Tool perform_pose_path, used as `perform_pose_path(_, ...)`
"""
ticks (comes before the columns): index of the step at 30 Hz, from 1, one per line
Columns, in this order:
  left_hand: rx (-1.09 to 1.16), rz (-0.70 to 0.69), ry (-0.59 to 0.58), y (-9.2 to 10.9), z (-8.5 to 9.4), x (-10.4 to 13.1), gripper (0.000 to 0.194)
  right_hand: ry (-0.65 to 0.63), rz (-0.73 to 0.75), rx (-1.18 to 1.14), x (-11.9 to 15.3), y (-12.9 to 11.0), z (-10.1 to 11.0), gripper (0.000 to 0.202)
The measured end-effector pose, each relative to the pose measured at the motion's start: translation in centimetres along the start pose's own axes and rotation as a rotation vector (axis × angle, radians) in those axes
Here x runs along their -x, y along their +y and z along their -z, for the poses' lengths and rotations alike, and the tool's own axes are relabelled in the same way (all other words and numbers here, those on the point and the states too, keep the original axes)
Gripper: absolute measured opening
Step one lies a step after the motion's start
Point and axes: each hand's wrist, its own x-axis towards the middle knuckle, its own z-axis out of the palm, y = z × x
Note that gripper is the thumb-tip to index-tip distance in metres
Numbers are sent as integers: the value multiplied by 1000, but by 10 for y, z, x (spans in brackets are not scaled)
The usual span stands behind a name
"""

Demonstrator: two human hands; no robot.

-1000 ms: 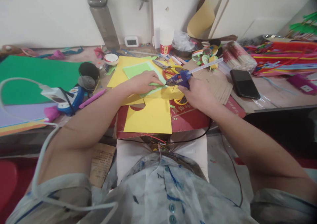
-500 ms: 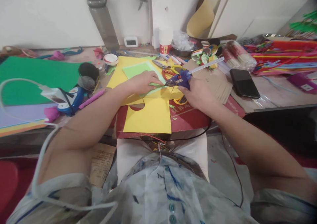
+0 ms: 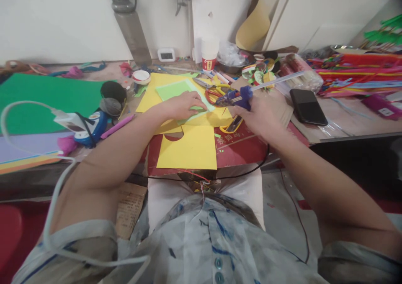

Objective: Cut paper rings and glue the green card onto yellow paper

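My right hand [image 3: 262, 114] grips a blue hot glue gun [image 3: 240, 98], its nozzle pointing left and a long clear glue stick [image 3: 279, 81] sticking out of its back. Over the papers, my left hand [image 3: 185, 105] has its fingers bent together around a small green paper piece [image 3: 198, 108], partly hidden by the fingers. Beneath it lie a light green sheet [image 3: 169, 90] and yellow paper [image 3: 149, 93]. Closer to me is a yellow sheet [image 3: 191, 150] with a curved notch cut out. Scissors [image 3: 204, 83] rest just behind the glue gun's nozzle.
A black phone [image 3: 308, 106] lies right of my right hand. At the back stand a paper cup [image 3: 209, 58], a grey bottle [image 3: 130, 29] and a small white clock [image 3: 166, 55]. Pipe cleaners [image 3: 361, 72] are heaped right; green sheets [image 3: 47, 95] lie left. A black cable [image 3: 241, 175] hangs at the front edge.
My right hand has drawn the glue gun back to the right, so its nozzle is now apart from my left fingers. My left hand has stayed nearly in place.
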Motion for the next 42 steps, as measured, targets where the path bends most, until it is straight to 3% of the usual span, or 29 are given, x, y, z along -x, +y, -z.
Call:
perform_pose_path(6,-25,12,-24,0,0,2,48,108,-160,-86,5,24,25,29)
perform_pose_path(11,-58,38,-52,-2,-2,2,47,155,-226,201,17,49,39,43)
perform_pose_path(16,-44,53,-5,-1,-1,1,54,53,-77,567,19,59,48,44)
perform_pose_path(21,31,151,85,-4,-2,3,56,-31,-29,787,0,70,42,46)
perform_pose_path(26,14,159,125,-3,-1,11,48,-160,91,771,-11,104,28,55)
perform_pose_path(30,46,214,163,-4,0,15,44,-293,72,667,-13,124,44,60)
perform_pose_path(33,38,224,165,-6,1,15,44,-134,88,566,-16,105,65,53)
perform_pose_path(34,22,213,154,-6,0,15,45,-69,164,478,-17,91,68,53)
perform_pose_path(36,-15,183,111,-5,0,16,49,-62,340,295,-18,52,62,57)
perform_pose_path(39,-57,183,30,-4,-2,17,61,-228,489,155,-18,-8,23,62)
perform_pose_path(42,-66,254,-37,-6,-4,19,78,-397,494,194,-21,-39,-23,72)
